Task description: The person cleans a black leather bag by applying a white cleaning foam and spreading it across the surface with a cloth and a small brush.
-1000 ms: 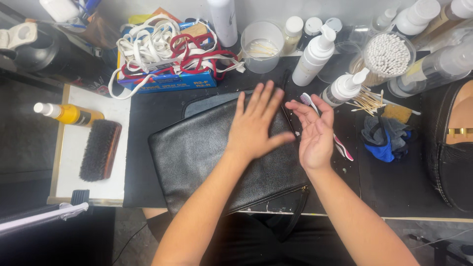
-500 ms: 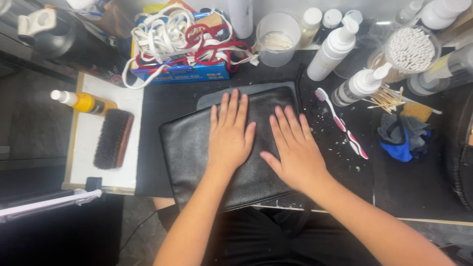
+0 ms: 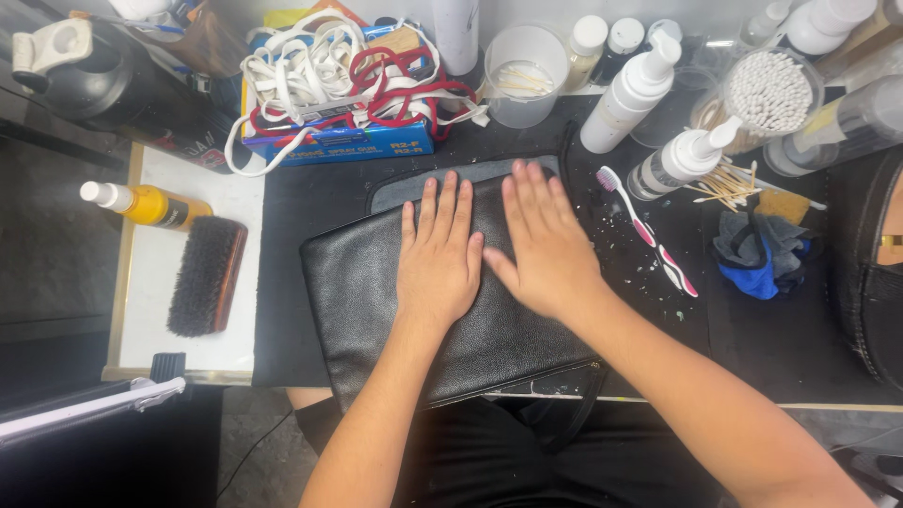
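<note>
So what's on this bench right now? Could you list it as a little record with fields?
Left hand: left hand flat, palm down, on the black leather bag
Right hand: right hand flat on the same bag, beside the left
Right of bag: toothbrush, blue cloth, cotton swabs
Left of bag: brush, yellow bottle
Behind bag: box of laces, pump bottles

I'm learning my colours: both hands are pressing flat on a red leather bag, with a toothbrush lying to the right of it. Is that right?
Not quite. The head view shows the leather bag is black, not red. The rest holds: the left hand and right hand lie flat on it, and the toothbrush lies to its right.
</note>
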